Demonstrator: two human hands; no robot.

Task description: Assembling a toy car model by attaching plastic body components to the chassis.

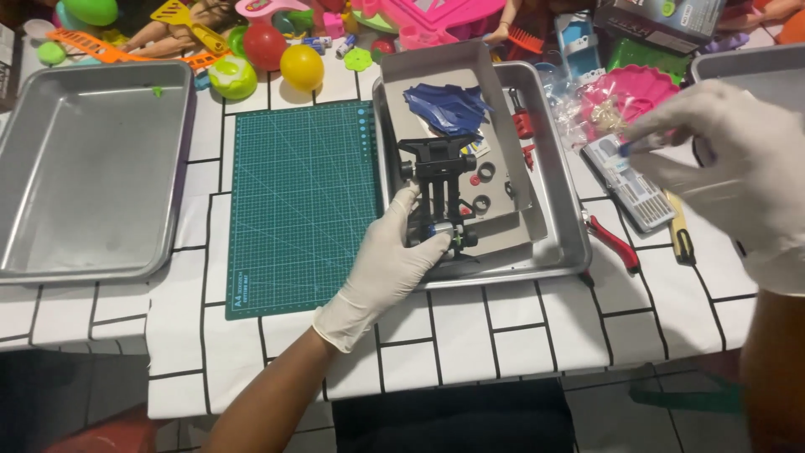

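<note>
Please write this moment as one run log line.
left hand: holds black toy chassis over metal tray | right hand: raised, blurred

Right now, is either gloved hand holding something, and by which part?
The left hand grips the black plastic toy car chassis at its near end, over the metal tray. The right hand is blurred; what it holds cannot be told.

— The trays?
— Dull brushed metal, both the middle tray (pixel 560 252) and the left one (pixel 50 168). The cutting mat (pixel 302 201) is matt green rubbery sheet.
— And the toy chassis (pixel 440 189)?
— Black plastic, slightly glossy; the blue shell pieces (pixel 449 107) shine more. Both hands, left (pixel 390 260) and right (pixel 738 159), wear thin, smooth white latex-like gloves. The tablecloth (pixel 503 335) looks like matt cloth.
</note>
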